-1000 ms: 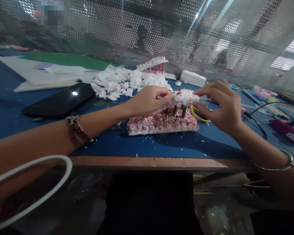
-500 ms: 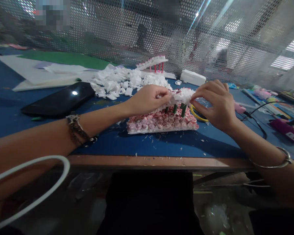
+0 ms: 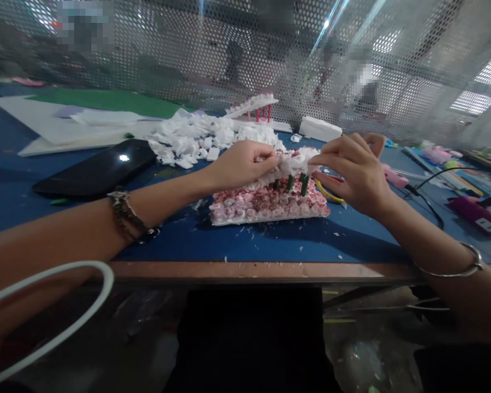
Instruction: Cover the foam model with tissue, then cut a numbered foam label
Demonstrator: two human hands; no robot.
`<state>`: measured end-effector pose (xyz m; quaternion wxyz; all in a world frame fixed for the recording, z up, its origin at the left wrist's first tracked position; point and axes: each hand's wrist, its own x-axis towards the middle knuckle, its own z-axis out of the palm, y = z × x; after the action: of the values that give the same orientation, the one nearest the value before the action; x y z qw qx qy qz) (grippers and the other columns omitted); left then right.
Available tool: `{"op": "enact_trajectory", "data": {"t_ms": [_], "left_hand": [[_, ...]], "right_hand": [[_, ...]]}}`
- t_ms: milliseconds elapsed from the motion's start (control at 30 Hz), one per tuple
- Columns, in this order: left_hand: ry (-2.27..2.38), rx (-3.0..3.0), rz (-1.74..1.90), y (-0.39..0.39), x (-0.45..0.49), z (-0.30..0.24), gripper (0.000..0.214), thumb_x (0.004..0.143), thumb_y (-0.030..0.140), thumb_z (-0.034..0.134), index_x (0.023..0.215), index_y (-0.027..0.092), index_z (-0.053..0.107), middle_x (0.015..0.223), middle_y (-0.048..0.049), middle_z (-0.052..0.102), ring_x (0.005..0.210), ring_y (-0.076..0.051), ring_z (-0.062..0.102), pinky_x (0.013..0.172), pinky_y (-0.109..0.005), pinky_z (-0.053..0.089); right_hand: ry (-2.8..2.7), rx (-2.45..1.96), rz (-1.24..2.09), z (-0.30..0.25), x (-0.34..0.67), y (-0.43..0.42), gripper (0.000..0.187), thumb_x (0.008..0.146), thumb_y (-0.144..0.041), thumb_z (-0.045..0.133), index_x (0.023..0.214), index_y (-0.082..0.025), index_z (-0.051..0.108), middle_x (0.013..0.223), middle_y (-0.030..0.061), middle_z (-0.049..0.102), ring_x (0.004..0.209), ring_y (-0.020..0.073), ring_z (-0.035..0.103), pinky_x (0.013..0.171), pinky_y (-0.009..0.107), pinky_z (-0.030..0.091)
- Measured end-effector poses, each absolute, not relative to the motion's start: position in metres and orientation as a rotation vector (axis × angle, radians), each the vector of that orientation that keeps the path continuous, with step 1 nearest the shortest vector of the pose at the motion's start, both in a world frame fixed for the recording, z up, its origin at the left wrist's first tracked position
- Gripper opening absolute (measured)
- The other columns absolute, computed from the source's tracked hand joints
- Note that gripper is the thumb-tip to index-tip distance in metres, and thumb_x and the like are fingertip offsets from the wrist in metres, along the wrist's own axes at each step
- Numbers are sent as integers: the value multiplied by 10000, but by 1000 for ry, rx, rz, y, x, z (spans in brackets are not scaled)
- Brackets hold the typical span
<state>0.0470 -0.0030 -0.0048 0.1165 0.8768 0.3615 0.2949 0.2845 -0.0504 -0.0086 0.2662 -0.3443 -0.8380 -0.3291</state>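
Note:
A flat slab covered with small pink paper roses (image 3: 265, 206) lies on the blue table top (image 3: 188, 234). Short green posts (image 3: 303, 184) stand on its far side and carry a white crumpled-paper upper piece (image 3: 292, 164). My left hand (image 3: 239, 165) is closed, pinching the left end of that white piece. My right hand (image 3: 354, 172) is closed too, its fingertips pinching the right end. Both hands hover just above the rose slab.
A black phone (image 3: 96, 172) lies at the left, a heap of white paper scraps (image 3: 204, 136) behind the slab. A similar white piece on pink posts (image 3: 253, 106) and a white block (image 3: 321, 129) stand by the perforated screen. Yellow cord (image 3: 329, 195), cables and a purple device (image 3: 480, 215) lie right.
My right hand has slid left and closed in on the right end of the white piece. The left hand has hardly moved.

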Motion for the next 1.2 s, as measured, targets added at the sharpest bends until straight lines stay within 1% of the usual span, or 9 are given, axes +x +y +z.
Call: {"op": "enact_trajectory", "data": {"t_ms": [133,400,533,633,767,867,967,1100,1200], "left_hand": [[1093,2576,816,-2,47,-5,313,827,379,400,611,164,473,521,36,384,516,-85,382,543,-220,264],[1037,2545,867,-4,47,-4,318,814,369,438,554,187,417,492,38,377,495,-94,372,531,-237,273],[1034,2541,886,-4,47,-5,314,817,336,455,541,190,420,471,41,383,480,-95,377,523,-240,278],[1021,2541,898,-4,47,-5,324,827,328,465,538,186,430,462,46,379,469,-90,373,508,-235,275],[1016,2552,905,-4,48,-4,332,823,332,470,530,180,433,468,43,384,477,-84,377,506,-226,274],[1016,2556,891,-4,48,-4,303,813,333,460,565,164,500,490,33,413,495,-86,383,522,-228,276],[1012,2560,879,-4,48,-5,296,806,349,450,625,149,573,504,27,434,505,-93,385,535,-235,280],[1016,2548,861,-2,47,-6,312,806,378,446,598,164,538,487,29,417,514,-106,399,548,-241,293],[1016,2537,858,0,45,-6,308,811,373,446,581,177,503,491,27,420,514,-112,411,550,-247,300]], "right_hand": [[-2267,-960,-893,-14,285,-44,248,981,-352,442,1109,-293,646,998,40,644,949,208,555,858,411,349],[-2221,-882,-796,-14,284,-46,218,941,-331,487,1056,-294,669,971,36,664,929,208,576,822,405,408],[-2144,-842,-753,-12,282,-47,215,923,-393,529,945,-236,674,931,49,679,888,204,598,801,390,435],[-2145,-870,-750,-13,281,-46,223,918,-416,546,897,-235,674,925,50,686,889,211,605,809,398,434],[-2190,-895,-760,-16,280,-44,205,934,-394,524,930,-261,681,943,45,687,914,218,604,817,408,430],[-2210,-899,-780,-19,278,-44,198,951,-356,495,938,-272,674,942,35,681,918,212,601,836,420,423],[-2194,-917,-814,-21,276,-46,183,958,-314,481,955,-275,660,956,25,670,938,207,600,896,454,400],[-2200,-935,-827,-19,278,-51,180,958,-351,487,999,-289,651,979,14,674,960,203,596,958,481,365],[-2218,-950,-807,-13,284,-54,221,948,-425,497,1039,-297,652,1024,32,679,992,225,587,937,477,378]]}}
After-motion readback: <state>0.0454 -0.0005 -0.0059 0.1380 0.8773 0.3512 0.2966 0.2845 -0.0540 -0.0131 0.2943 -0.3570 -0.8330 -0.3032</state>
